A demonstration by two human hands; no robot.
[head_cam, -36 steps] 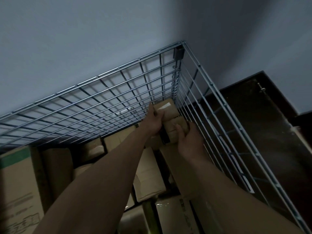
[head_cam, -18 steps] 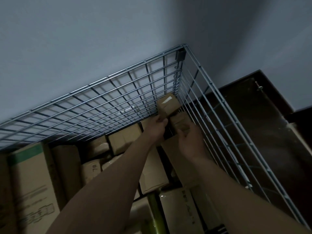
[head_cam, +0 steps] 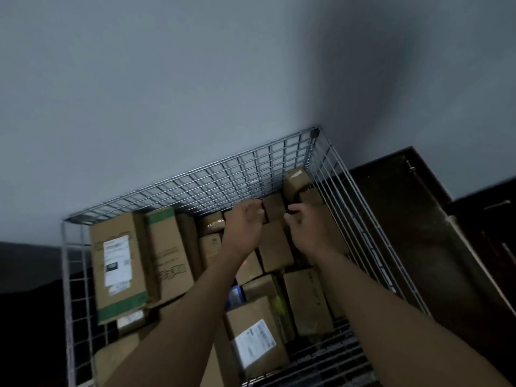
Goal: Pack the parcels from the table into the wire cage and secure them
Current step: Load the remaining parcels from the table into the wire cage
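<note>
Now L hand (head_cam: 245, 220), R hand (head_cam: 305, 229) released corner parcel (head_cam: 296, 178).

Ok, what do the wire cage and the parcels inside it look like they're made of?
Wire cage: metal, probably steel wire; silvery, slightly shiny rods crossing in a grid. Parcels: cardboard by the look, matte brown with square folded edges, some carrying white paper labels; the dim light hides any finer texture.
</note>
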